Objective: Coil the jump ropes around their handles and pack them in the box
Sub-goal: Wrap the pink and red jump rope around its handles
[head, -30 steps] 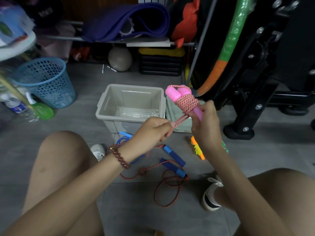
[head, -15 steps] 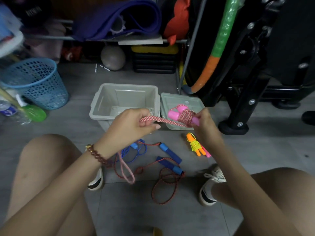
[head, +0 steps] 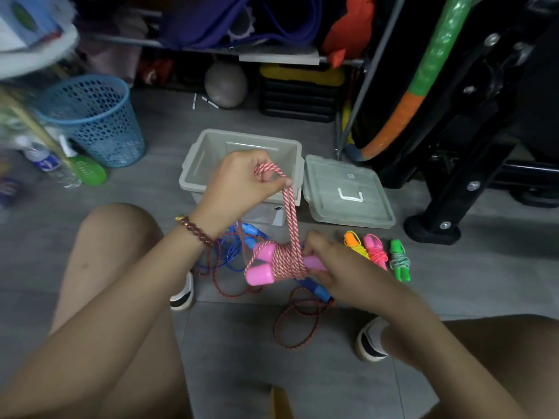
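The two pink plastic handles (head: 261, 269) are held side by side low over the floor, just in front of the open grey plastic box (head: 193, 176). Their far ends are gripped by the curled fingers of the right hand (head: 335, 267). A thick coil of pink-and-white braided rope (head: 287, 263) is wound around the middle of the handles. From it a doubled tail is drawn up taut, and its end loop is pinched between the thumb and fingers of the left hand (head: 239, 186), above the box's near rim.

The main risk is judged to be lost tension. If the pinch is eased before the tail is tucked under a wrap, the springy braid is likely to loosen, and the outer turns may slide towards the bare end of the handles. A tail that is left untucked could also come undone once the bundle is dropped into the box.

A loose blue-handled rope (head: 317, 293) with a dark red cord lies directly beneath the hands, and it could be snagged and dragged along. Three small wound bundles (head: 375, 252) lie just beside the right hand, near the grey lid (head: 348, 192), and could be knocked by a wide winding sweep.
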A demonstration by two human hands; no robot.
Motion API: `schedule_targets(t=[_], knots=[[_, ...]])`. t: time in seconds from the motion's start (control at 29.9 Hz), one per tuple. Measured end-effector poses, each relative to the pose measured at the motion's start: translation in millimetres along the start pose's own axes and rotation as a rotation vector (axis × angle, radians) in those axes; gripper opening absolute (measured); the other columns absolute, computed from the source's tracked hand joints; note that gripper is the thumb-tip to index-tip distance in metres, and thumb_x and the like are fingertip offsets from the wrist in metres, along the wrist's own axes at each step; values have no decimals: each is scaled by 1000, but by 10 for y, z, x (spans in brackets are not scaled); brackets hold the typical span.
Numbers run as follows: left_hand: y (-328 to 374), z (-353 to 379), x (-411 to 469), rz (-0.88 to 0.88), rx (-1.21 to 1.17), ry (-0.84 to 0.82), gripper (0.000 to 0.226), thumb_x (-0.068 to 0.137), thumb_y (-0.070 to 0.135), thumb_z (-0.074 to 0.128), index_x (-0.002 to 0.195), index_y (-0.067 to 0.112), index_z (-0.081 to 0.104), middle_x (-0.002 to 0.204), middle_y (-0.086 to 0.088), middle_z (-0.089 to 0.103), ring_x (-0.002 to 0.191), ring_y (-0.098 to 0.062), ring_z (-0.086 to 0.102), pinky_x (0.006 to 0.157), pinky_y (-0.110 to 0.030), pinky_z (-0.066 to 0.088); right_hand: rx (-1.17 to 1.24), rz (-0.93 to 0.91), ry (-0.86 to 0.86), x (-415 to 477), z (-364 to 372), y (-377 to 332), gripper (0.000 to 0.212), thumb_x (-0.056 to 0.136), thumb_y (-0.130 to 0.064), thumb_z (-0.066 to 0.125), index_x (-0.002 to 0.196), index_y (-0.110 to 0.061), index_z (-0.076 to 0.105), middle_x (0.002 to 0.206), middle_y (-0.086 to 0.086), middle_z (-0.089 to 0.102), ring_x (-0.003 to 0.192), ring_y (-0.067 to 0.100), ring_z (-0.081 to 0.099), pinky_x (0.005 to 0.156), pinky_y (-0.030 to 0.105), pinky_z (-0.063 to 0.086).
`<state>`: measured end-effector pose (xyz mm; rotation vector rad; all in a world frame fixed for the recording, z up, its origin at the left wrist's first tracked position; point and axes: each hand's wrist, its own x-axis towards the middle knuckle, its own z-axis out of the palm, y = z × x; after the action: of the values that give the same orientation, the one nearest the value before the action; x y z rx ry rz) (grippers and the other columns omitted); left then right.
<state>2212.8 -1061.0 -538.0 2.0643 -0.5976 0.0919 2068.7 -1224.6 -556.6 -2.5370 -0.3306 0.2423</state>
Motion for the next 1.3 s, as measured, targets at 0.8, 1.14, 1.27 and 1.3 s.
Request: schedule_targets(t=[0.8, 1.14, 1.27, 1.3], knots=[[-149, 136, -65, -30, -132, -388, 42, 86, 58, 35, 62, 26, 47, 54, 12, 39, 54, -8, 36, 58, -30, 33, 958, 106, 800, -136, -604, -72, 22, 88, 11, 48, 89, -10, 42, 76, 11, 62, 58, 7, 58, 51, 20, 47], [273, 287, -288, 4, -219, -401, 42, 92, 40, 52, 56, 21, 42, 52, 8, 28, 51, -6, 28, 52, -30, 25, 614, 220, 987, -81, -598, 234, 35, 87, 8, 56, 83, -23, 40, 85, 7, 57, 67, 8, 61, 58, 23, 48], [406, 302, -343, 128, -149, -281, 53, 90, 42, 50, 55, 4, 39, 47, 3, 23, 45, -6, 24, 47, -25, 19, 411, 279, 958, 66, -435, 337, 31, 86, 6, 59, 81, -19, 40, 79, -6, 53, 66, 15, 63, 52, 27, 48], [405, 313, -347, 150, -133, -266, 53, 88, 44, 47, 54, 5, 38, 47, 2, 23, 44, -6, 23, 47, -25, 19, 391, 288, 951, 110, -400, 350, 31, 87, 4, 58, 80, -20, 40, 78, -5, 53, 70, 22, 63, 53, 28, 48]])
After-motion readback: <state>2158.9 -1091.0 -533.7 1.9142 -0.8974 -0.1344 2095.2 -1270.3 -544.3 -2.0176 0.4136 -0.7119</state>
